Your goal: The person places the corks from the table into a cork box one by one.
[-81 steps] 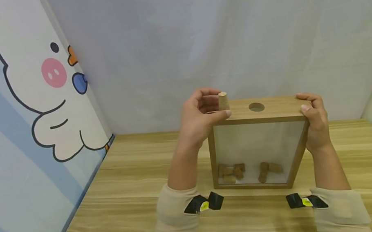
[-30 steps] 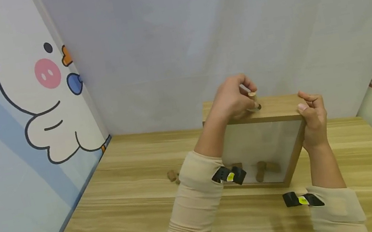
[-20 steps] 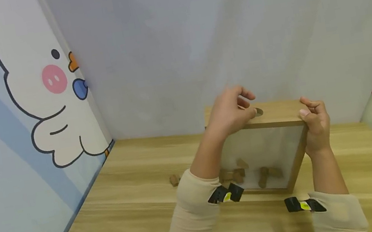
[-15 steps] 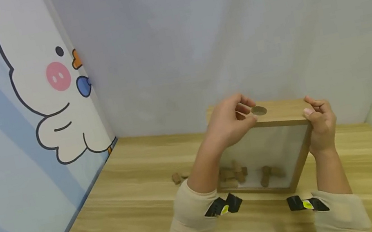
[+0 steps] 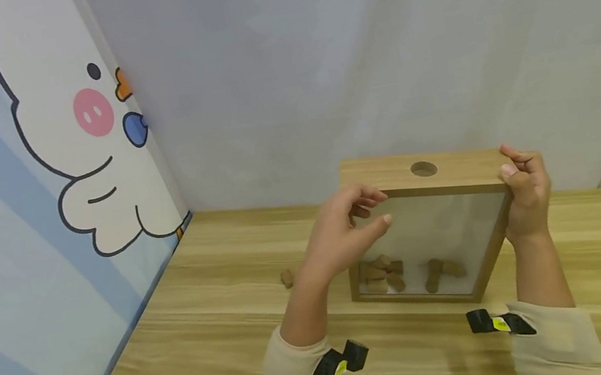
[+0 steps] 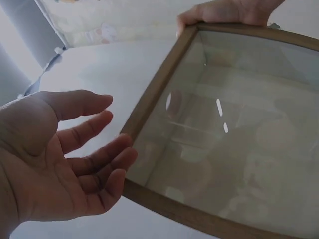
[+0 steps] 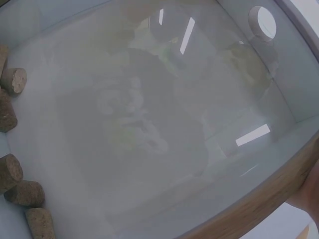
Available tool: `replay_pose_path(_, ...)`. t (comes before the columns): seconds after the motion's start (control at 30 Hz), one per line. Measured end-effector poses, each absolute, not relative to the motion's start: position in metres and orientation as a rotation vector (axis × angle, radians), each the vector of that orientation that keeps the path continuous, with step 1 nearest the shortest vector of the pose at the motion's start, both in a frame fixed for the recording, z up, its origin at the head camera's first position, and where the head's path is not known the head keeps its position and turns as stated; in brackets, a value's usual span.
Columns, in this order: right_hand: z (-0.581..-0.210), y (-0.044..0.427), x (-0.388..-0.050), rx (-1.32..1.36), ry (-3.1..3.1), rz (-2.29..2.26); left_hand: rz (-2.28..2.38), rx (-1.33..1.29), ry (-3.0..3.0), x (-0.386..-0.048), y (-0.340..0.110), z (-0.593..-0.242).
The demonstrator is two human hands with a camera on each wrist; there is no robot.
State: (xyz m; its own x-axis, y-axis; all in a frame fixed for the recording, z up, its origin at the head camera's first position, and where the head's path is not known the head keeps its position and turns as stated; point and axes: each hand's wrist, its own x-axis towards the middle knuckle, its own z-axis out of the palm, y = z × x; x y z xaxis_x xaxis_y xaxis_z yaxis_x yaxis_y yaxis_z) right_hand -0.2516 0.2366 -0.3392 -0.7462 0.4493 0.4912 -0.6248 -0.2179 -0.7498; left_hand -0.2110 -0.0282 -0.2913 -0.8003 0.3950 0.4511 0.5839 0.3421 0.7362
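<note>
A wooden-framed box (image 5: pixel 466 168) with a clear front stands on the table, a round hole (image 5: pixel 424 169) in its top. Several cork stoppers (image 5: pixel 433 276) lie at the bottom inside; the right wrist view shows corks (image 7: pixel 39 222) close up. My right hand (image 5: pixel 524 191) grips the box's upper right corner, thumb in front. My left hand (image 5: pixel 341 230) is in front of the box's left side, fingers loosely bent and thumb apart, with nothing between them. In the left wrist view the left hand (image 6: pixel 65 159) shows a bare palm beside the frame (image 6: pixel 159 82).
A loose cork (image 5: pixel 287 277) lies on the wood-grain table (image 5: pixel 183 342), left of the box and beyond my left forearm. A grey curtain (image 5: pixel 259 87) hangs behind. A cartoon-printed panel (image 5: pixel 47 259) borders the left side.
My left hand carried a cork to the hole and let it go; the cork fell inside among the others. Then the hand drew back left and down. My right hand keeps its grip.
</note>
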Motion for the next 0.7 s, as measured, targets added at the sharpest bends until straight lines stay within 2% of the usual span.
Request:
replay_pose_path(0.23, -0.340, 0.237, -0.253, 0.246, -1.416, 2.035, -1.352, -1.006, -2.365, -0.220, -0.049, -0.317)
replay_pose_path(0.7, -0.346, 0.241, -0.254, 0.334, -1.419, 2.029, -1.371, -0.879, -2.514, -0.239, -0.092, -0.363)
